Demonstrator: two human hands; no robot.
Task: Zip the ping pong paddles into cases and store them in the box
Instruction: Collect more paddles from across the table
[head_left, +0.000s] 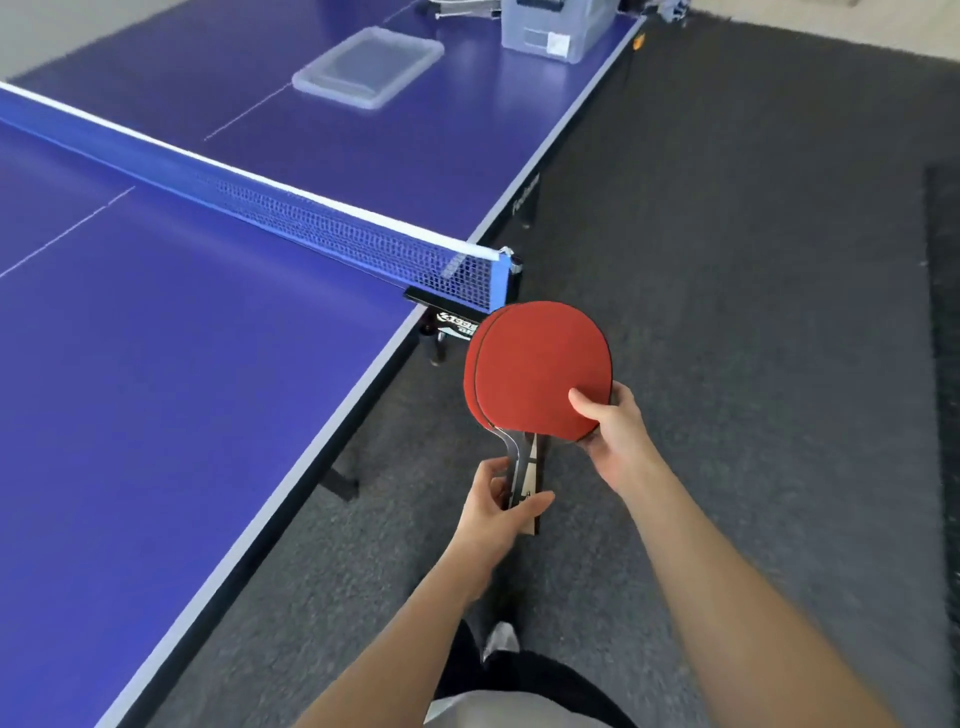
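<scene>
Two red ping pong paddles (535, 364) are stacked face to face and held over the grey carpet, just off the table's side edge. My left hand (496, 512) grips their handles from below. My right hand (610, 426) pinches the lower right rim of the blades, thumb on the red rubber. A clear plastic box (556, 28) stands at the far end of the blue table (208, 389). Its clear lid (369, 67) lies flat a little left of it, with something dark under it. I cannot make out any cases.
The blue net (311, 223) crosses the table, and its clamp post (501, 283) sits just beyond the paddles. Grey carpet (753, 312) covers the floor to the right. An orange ball (638, 44) lies by the far table corner. My leg and foot (501, 639) are below.
</scene>
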